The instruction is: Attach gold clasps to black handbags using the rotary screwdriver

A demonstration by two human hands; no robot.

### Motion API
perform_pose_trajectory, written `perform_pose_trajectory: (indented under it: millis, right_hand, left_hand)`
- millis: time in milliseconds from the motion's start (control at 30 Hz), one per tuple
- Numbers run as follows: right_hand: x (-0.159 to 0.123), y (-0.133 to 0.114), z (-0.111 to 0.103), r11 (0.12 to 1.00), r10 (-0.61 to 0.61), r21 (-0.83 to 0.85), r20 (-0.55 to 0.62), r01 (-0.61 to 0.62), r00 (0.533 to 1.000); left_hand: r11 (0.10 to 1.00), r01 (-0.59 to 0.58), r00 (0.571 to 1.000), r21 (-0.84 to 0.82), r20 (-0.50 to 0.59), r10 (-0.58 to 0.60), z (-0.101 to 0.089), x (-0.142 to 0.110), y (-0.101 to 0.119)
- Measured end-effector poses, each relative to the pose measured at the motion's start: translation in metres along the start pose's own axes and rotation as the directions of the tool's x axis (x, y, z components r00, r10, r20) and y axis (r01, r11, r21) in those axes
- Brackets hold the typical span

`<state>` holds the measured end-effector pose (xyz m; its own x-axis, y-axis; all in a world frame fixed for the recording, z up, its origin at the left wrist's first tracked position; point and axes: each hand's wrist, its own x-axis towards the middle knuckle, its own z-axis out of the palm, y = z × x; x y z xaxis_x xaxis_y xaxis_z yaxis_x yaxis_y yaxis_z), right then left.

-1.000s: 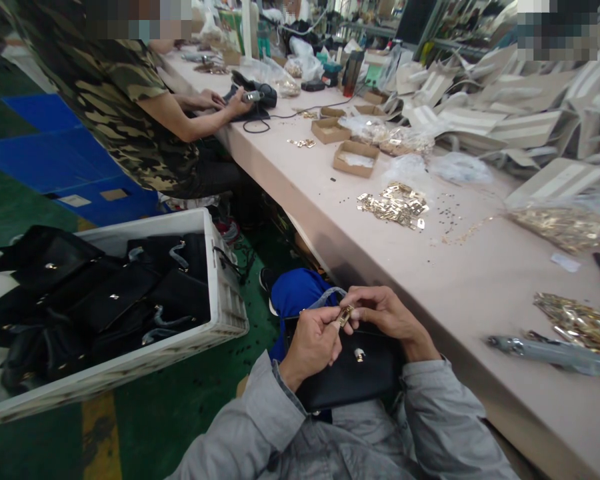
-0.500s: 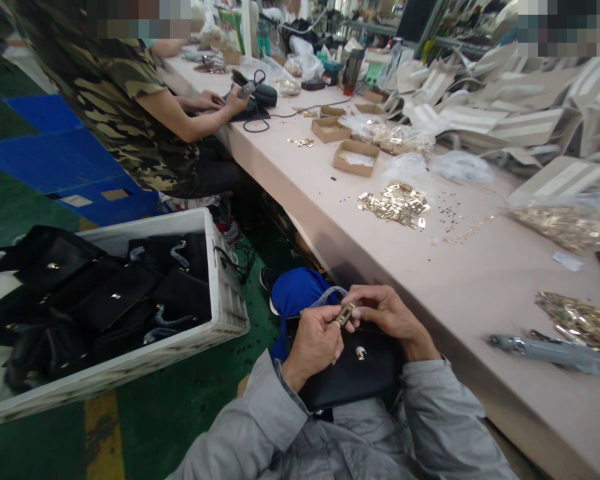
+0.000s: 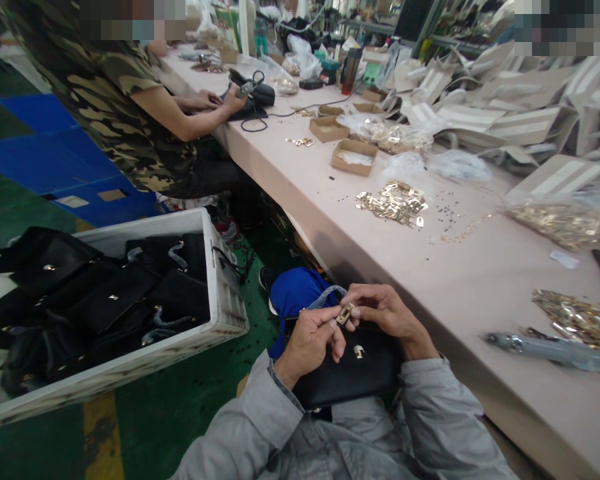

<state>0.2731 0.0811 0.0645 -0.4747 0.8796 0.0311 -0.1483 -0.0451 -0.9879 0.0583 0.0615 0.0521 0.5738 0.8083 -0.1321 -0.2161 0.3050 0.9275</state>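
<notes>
One oblong gold metal plate (image 3: 345, 314), long axis near-left to far-right, between left hand's (image 3: 305, 343) and right hand's (image 3: 387, 317) gripping fingertips.

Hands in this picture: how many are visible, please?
4: the wearer's left hand and right hand on a gold fitting; a co-worker's hand on a tool, the other hand nearby. More may be hidden.

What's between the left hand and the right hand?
In the head view, a small gold metal plate sits between the fingers of the left hand and right hand, over the black bag.
</notes>
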Motion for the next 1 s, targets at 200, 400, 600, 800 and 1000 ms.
perform_pose_trajectory:
  millis: [200,400,600,800,1000]
  right_hand:
    - [-0.0001,-0.0006,0.0006,1.0,-0.011,-0.002,0.001,0.011,1.0]
    - [-0.0011,0.0002,-0.0006,0.999,-0.032,0.0,0.001,0.032,0.999]
    - [-0.0014,0.001,-0.0011,0.999,-0.035,0.023,0.008,0.034,0.999]
    - [-0.0008,-0.0011,-0.0012,0.999,-0.035,0.01,0.012,0.034,0.999]
    - [0.0035,-0.0069,0.0037,0.999,-0.037,-0.032,-0.014,0.037,0.999]
  left_hand:
    - [0.997,-0.025,0.999,0.075,-0.046,0.029,0.0001,-0.0012,-0.0034]
    - [0.996,0.024,0.999,-0.09,0.042,-0.021,0.0008,-0.0007,-0.0056]
    - [0.998,0.007,1.0,-0.065,0.014,-0.006,-0.0001,0.0003,-0.0067]
    - [1.0,-0.014,0.999,-0.026,-0.03,0.014,0.0,0.0001,-0.0044]
    - [0.999,0.007,0.989,0.044,-0.146,0.0,0.004,0.0022,-0.0072]
